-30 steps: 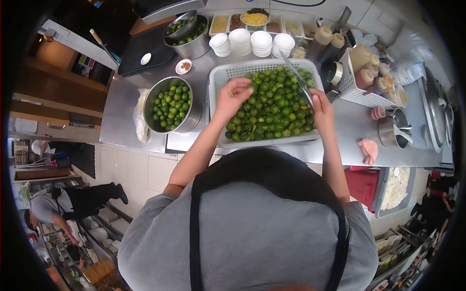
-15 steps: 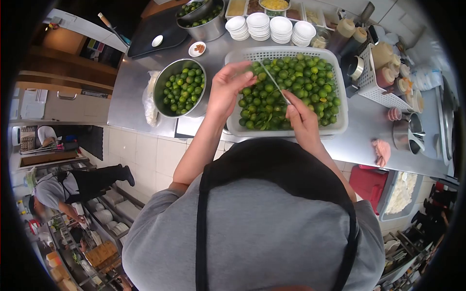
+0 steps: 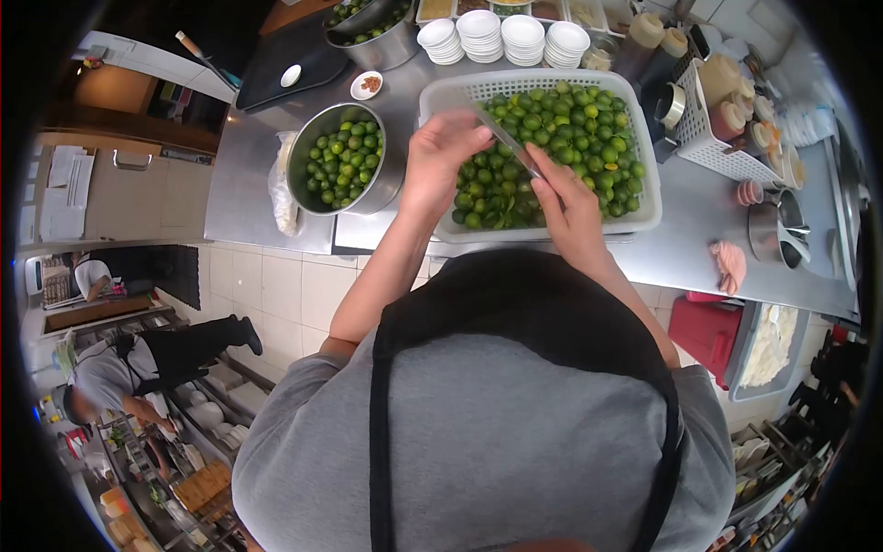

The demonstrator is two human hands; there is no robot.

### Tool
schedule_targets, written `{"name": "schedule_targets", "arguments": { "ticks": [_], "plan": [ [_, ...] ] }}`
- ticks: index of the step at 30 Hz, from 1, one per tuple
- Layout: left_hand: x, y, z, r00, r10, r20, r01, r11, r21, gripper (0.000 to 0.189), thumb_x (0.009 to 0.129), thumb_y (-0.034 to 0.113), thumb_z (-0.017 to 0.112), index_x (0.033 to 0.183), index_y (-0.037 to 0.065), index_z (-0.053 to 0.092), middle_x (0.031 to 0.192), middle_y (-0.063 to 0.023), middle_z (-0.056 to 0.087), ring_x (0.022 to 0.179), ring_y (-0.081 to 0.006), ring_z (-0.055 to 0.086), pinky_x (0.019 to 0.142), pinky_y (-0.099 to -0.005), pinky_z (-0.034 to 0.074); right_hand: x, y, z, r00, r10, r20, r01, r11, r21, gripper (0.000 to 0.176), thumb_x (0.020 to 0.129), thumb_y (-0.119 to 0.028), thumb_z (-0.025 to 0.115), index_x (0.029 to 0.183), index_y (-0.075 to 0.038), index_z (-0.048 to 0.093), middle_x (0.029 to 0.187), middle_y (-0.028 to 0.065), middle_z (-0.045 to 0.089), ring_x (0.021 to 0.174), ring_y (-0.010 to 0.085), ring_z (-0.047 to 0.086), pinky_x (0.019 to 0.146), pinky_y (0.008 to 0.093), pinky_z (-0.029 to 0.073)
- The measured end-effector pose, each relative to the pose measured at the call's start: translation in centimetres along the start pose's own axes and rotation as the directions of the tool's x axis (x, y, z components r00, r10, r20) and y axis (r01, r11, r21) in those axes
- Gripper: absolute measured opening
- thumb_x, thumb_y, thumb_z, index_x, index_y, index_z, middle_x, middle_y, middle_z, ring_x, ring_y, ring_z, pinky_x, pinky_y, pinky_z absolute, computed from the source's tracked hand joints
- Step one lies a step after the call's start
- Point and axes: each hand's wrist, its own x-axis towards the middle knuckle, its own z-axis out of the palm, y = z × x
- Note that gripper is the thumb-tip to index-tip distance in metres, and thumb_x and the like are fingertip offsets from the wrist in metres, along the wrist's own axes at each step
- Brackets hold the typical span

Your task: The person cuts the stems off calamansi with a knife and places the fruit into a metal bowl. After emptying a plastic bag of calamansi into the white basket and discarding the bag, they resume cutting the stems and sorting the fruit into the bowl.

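My right hand grips a knife, its blade slanting up and left over a white perforated basket. Green limes with a few leaves fill the basket. Beside the blade, over the basket's left side, my left hand has thumb and fingers drawn together. Its fingertips are blurred, and whatever they may hold is hidden. A round steel pot of limes stands left of my left forearm.
Stacked white saucers line the back of the counter. Behind the pot sits a small dish. A crate of sauce bottles and steel containers stand right. A person works at the lower left.
The camera view has shifted slightly. My left thumb and fingers have come closer together beside the knife, and the blade shows more of its flat side. My right hand keeps its grip.
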Motion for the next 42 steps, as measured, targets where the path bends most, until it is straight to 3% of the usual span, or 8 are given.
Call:
{"name": "schedule_targets", "arguments": {
  "ticks": [7, 9, 13, 25, 35, 39, 41, 42],
  "plan": [
    [-1.7, -1.4, 1.7, 0.992, -0.082, 0.095, 0.065, 0.982, 0.177, 0.022, 0.077, -0.005, 0.060, 0.098, 0.000, 0.058, 0.094, -0.0059, 0.061, 0.085, -0.0104, 0.058, 0.078, -0.0248, 0.047, 1.1, 0.2, -0.8, 0.995, -0.012, -0.096, 0.011, 1.000, -0.011, 0.033, 0.088, -0.012, 0.051, 0.121, -0.011, 0.051, 0.078, 0.0118, 0.054, 0.065, 0.0224, 0.051, 0.063, 0.0302, 0.043],
    [-0.6, -0.6, 0.7, 0.997, -0.067, 0.034, 0.060, 0.982, 0.180, 0.021, 0.078, -0.004, 0.060, 0.099, 0.000, 0.058, 0.093, -0.0063, 0.061, 0.085, -0.0114, 0.058, 0.078, -0.0262, 0.048, 0.8, -0.6, -1.4, 0.973, 0.229, 0.040, -0.232, 0.952, 0.199, 0.033, 0.089, -0.012, 0.050, 0.121, -0.010, 0.052, 0.082, 0.0115, 0.057, 0.068, 0.0224, 0.053, 0.066, 0.0295, 0.044],
    [0.6, 0.5, -0.7, 0.997, 0.057, -0.056, -0.049, 0.988, 0.144, 0.021, 0.079, 0.000, 0.061, 0.100, -0.001, 0.058, 0.092, -0.0076, 0.060, 0.085, -0.0140, 0.058, 0.079, -0.0300, 0.049, -0.5, 0.6, -0.6, 1.000, -0.024, 0.004, 0.023, 0.992, 0.124, 0.032, 0.090, -0.013, 0.048, 0.121, -0.008, 0.051, 0.086, 0.0111, 0.059, 0.071, 0.0209, 0.052, 0.070, 0.0286, 0.043],
    [0.0, -0.5, 0.3, 0.999, 0.049, -0.020, -0.040, 0.946, 0.322, 0.021, 0.077, 0.000, 0.064, 0.097, -0.001, 0.058, 0.088, -0.0070, 0.063, 0.080, -0.0129, 0.060, 0.077, -0.0280, 0.049, 0.8, 0.9, -0.5, 0.999, 0.019, 0.044, -0.023, 0.994, 0.106, 0.030, 0.089, -0.013, 0.050, 0.118, -0.007, 0.054, 0.075, 0.0111, 0.055, 0.063, 0.0205, 0.049, 0.061, 0.0293, 0.041],
    [2.8, -1.7, -2.1, 0.996, -0.084, 0.032, 0.090, 0.970, -0.227, 0.024, 0.084, 0.014, 0.054, 0.102, -0.002, 0.054, 0.102, -0.0092, 0.059, 0.092, -0.0166, 0.057, 0.085, -0.0302, 0.046, -0.1, 1.8, -1.3, 0.988, 0.133, 0.077, -0.147, 0.967, 0.209, 0.029, 0.090, -0.016, 0.050, 0.118, -0.008, 0.054, 0.092, 0.0118, 0.062, 0.076, 0.0172, 0.056, 0.072, 0.0272, 0.043],
    [4.0, -4.8, -2.9, 0.983, -0.178, -0.039, 0.162, 0.759, 0.630, 0.020, 0.076, 0.016, 0.065, 0.090, 0.002, 0.065, 0.092, -0.0053, 0.061, 0.077, -0.0167, 0.057, 0.070, -0.0303, 0.047, -0.4, 3.2, -1.6, 0.966, 0.248, 0.078, -0.259, 0.943, 0.209, 0.029, 0.090, -0.016, 0.050, 0.118, -0.007, 0.054, 0.091, 0.0102, 0.063, 0.077, 0.0147, 0.054, 0.074, 0.0261, 0.042],
    [3.6, -6.6, -2.2, 0.967, 0.134, 0.217, -0.248, 0.303, 0.920, 0.021, 0.072, 0.017, 0.069, 0.088, 0.004, 0.066, 0.095, -0.0076, 0.063, 0.078, -0.0166, 0.058, 0.070, -0.0307, 0.046, -0.5, 3.3, -1.9, 0.951, 0.301, 0.069, -0.309, 0.937, 0.165, 0.030, 0.090, -0.017, 0.050, 0.118, -0.007, 0.054, 0.088, 0.0089, 0.062, 0.075, 0.0133, 0.053, 0.072, 0.0249, 0.042],
    [3.5, -7.2, -2.0, 0.967, 0.133, 0.219, -0.250, 0.303, 0.919, 0.021, 0.072, 0.017, 0.069, 0.088, 0.004, 0.066, 0.095, -0.0076, 0.063, 0.078, -0.0166, 0.058, 0.070, -0.0307, 0.046, -0.5, 3.3, -1.9, 0.951, 0.302, 0.067, -0.310, 0.936, 0.165, 0.030, 0.090, -0.017, 0.050, 0.118, -0.007, 0.054, 0.088, 0.0089, 0.062, 0.075, 0.0133, 0.053, 0.072, 0.0249, 0.042]
  ]
}}
